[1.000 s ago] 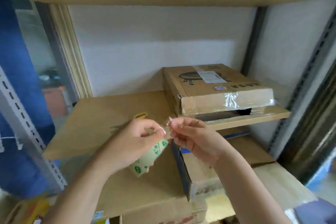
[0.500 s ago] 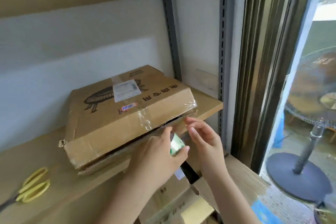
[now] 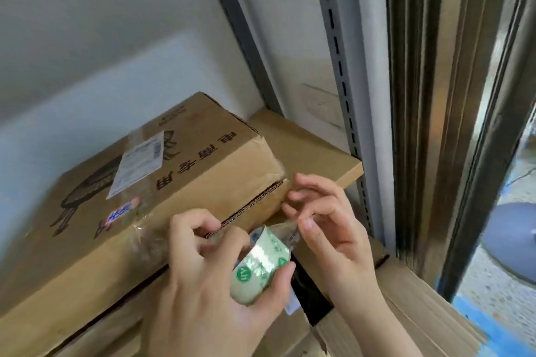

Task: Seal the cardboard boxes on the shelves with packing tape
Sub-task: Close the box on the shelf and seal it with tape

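Right at box (image 3: 162, 191) corner: tape roll (image 3: 261, 266)

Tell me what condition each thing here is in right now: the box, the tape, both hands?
Brown cardboard box with a white label: lying flat on the shelf, front flap edge gaping, old clear tape on it.
Green-printed roll of clear packing tape: held up at the box's front corner, its free end pulled out.
Left hand: grips the roll.
Right hand: pinches the tape's free end.
Tan shelf board: bears the box.
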### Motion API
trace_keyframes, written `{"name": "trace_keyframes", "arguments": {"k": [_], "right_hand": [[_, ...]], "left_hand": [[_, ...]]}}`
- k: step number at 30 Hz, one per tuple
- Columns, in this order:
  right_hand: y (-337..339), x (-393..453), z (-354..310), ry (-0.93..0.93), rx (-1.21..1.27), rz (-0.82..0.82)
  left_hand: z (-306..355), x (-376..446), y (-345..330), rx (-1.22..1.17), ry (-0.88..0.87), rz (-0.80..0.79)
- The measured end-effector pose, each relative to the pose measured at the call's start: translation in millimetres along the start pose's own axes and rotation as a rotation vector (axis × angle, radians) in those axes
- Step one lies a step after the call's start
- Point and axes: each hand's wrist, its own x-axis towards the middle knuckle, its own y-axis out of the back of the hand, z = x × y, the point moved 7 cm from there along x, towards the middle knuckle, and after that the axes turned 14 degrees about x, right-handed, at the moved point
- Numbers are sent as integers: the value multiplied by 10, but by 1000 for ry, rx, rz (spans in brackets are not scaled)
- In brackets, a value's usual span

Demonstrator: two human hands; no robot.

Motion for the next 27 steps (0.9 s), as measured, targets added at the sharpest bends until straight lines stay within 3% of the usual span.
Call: {"name": "trace_keyframes", "arguments": {"k": [4,11,16,22,27], "right_hand": [[-2,133,13,0,-54,10],[-61,279,29,-37,-49,93],[-56,271,69,-137,102,238],[-58,309,47,-242,216,225],[-74,316,-50,-289,181,163]], "left_hand": [[-3,147,-1,105,77,-111],[-15,272,72,185,204,-108],[23,227,-28,-12,243,-218],[18,236,-143,-544,94,-497],[29,376,-56,-558,-38,-522]]}}
